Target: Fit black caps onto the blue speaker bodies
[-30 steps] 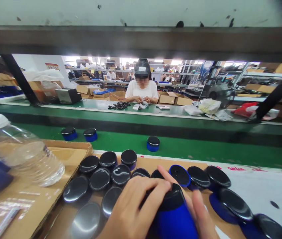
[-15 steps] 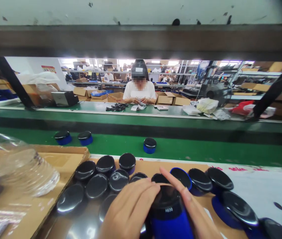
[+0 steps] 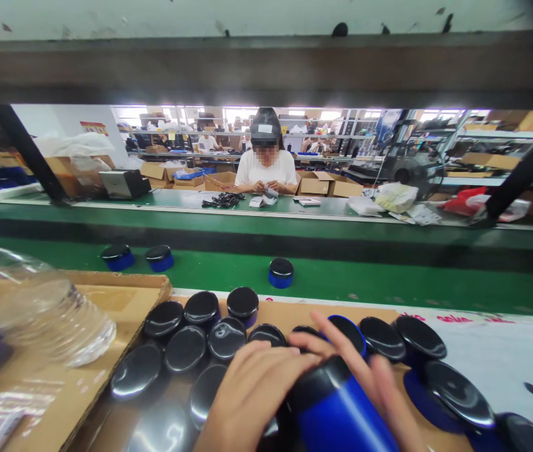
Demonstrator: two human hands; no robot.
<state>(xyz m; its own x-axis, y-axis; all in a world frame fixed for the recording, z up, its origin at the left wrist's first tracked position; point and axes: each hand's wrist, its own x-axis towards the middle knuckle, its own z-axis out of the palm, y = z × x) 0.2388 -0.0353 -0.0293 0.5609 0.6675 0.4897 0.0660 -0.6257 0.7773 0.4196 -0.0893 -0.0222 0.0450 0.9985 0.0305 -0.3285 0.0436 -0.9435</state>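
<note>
Between both hands is a blue round case with a black top [image 3: 341,408], tilted, at the bottom centre. My left hand [image 3: 257,389] wraps its fingers over the black top from the left. My right hand [image 3: 374,370] presses against its right side, with the index finger extended upward. The lower parts of both hands run out of view. Around them, several similar cases with glossy black lids [image 3: 185,349] stand on brown cardboard to the left. More lie to the right, some tilted, such as one lidded case [image 3: 457,392].
A clear plastic bottle [image 3: 54,314] lies over a cardboard box [image 3: 120,292] at left. Three cases, one central [image 3: 280,272], sit on the green surface [image 3: 228,270]. A person in white [image 3: 266,166] works opposite. A beam [image 3: 247,69] crosses above.
The held case has tilted and turned, so the white marking on its black band no longer shows. My right hand's fingers have spread slightly around it. The view has shifted a little.
</note>
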